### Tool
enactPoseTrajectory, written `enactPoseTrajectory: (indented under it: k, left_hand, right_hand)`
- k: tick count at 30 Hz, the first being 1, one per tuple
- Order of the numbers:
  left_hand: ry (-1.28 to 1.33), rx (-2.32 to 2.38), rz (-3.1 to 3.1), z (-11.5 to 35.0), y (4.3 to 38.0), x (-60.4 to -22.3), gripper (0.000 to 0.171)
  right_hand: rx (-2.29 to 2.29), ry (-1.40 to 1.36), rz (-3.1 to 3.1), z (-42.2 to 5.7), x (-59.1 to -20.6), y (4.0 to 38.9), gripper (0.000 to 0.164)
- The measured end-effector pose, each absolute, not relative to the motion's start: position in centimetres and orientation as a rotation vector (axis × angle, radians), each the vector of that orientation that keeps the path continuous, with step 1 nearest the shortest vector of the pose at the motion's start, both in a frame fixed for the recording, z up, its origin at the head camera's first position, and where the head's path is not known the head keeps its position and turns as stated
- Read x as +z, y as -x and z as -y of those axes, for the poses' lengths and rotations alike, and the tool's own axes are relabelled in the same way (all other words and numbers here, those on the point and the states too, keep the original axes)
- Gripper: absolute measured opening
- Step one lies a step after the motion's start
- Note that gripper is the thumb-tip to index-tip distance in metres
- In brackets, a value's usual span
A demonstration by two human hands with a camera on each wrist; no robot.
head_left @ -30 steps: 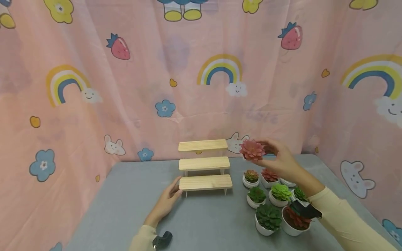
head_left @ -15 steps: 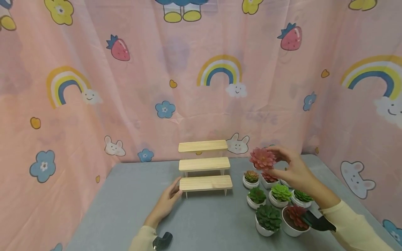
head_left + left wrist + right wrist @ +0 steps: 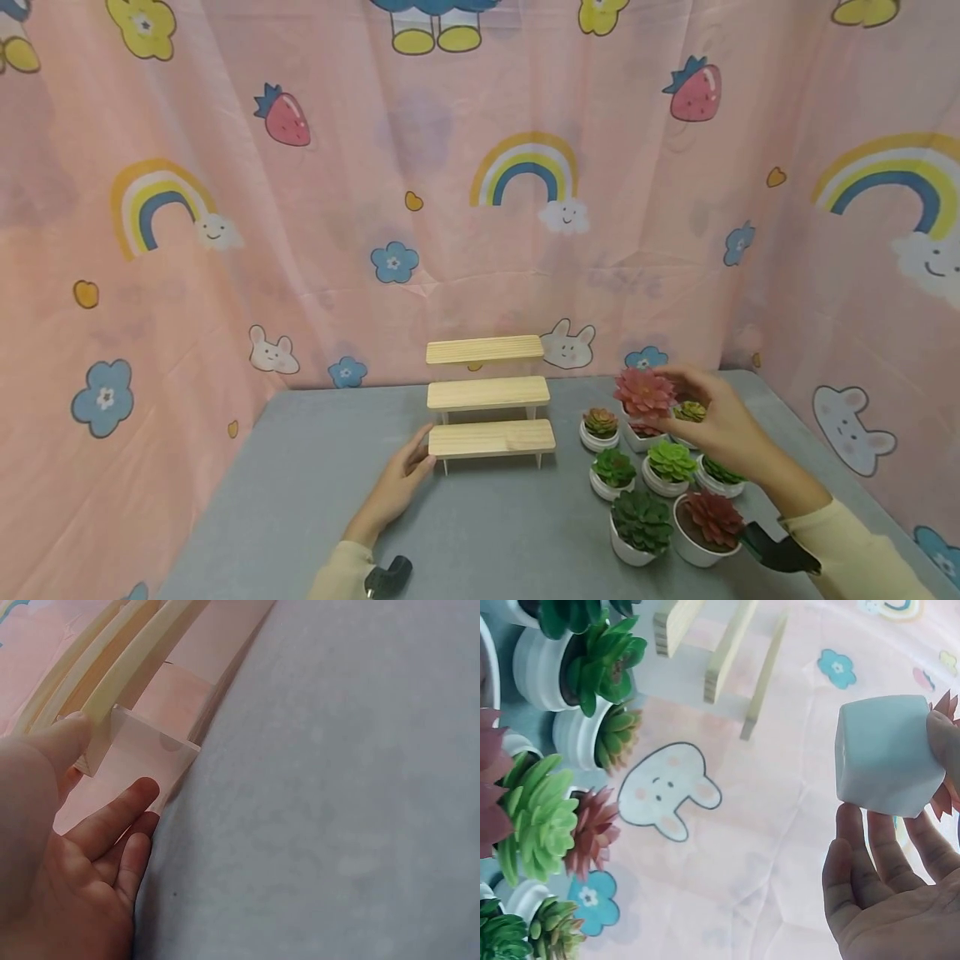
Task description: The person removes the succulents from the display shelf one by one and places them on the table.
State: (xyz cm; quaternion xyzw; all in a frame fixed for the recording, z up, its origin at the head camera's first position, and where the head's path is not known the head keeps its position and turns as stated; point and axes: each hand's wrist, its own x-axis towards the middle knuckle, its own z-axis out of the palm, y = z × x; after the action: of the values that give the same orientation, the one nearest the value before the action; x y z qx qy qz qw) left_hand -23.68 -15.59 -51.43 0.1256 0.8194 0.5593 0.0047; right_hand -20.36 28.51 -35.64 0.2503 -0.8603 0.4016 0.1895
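A three-tier wooden display stand [image 3: 491, 438] with clear legs stands mid-table. My left hand [image 3: 397, 483] holds the left end of its lowest shelf. In the left wrist view the thumb [image 3: 71, 739] lies on the board, and other fingers [image 3: 124, 810] are by the clear leg. My right hand [image 3: 723, 425] grips a pink potted succulent [image 3: 645, 393] above the back of the plant group. The right wrist view shows its white squarish pot [image 3: 889, 754], pinched between thumb and fingers, off the table. Another red succulent [image 3: 647, 429] sits partly hidden below it.
Several potted succulents stand on the right of the grey table [image 3: 300, 500], among them a bright green one [image 3: 670, 461], a dark green one [image 3: 641, 515] and a large red one [image 3: 708, 521]. A pink patterned curtain [image 3: 337, 208] hangs behind the table.
My right hand has moved right and down with the pink succulent, away from the stand and over the back pots. My left hand has stayed in place at the stand.
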Motion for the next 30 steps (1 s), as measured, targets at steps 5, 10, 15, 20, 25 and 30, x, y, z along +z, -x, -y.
enactPoseTrajectory:
  k: [5,10,15,20,25,30]
  left_hand:
    - [-0.391,1.756,-2.565,15.5,23.6,-51.5,0.060]
    - [-0.380,1.760,-2.569,15.5,23.7,-51.7,0.060]
    - [-0.381,1.764,-2.569,15.5,23.8,-51.7,0.059]
    - [-0.376,1.759,-2.572,15.6,23.8,-51.6,0.059]
    - [-0.377,1.763,-2.573,15.7,23.8,-51.6,0.060]
    - [-0.374,1.757,-2.573,15.6,23.9,-51.8,0.060]
  right_hand:
    - [1.152,-0.698,2.403,-28.9,-36.1,20.1,0.053]
    - [1.177,-0.698,2.393,-29.7,-36.4,19.8,0.053]
    - [1.167,-0.677,2.422,-30.8,-36.6,19.4,0.051]
    - [1.169,-0.673,2.439,-31.9,-36.9,19.0,0.050]
    - [1.161,-0.644,2.462,-32.9,-37.3,18.8,0.049]
    - [1.163,-0.616,2.475,-34.2,-38.0,18.4,0.049]
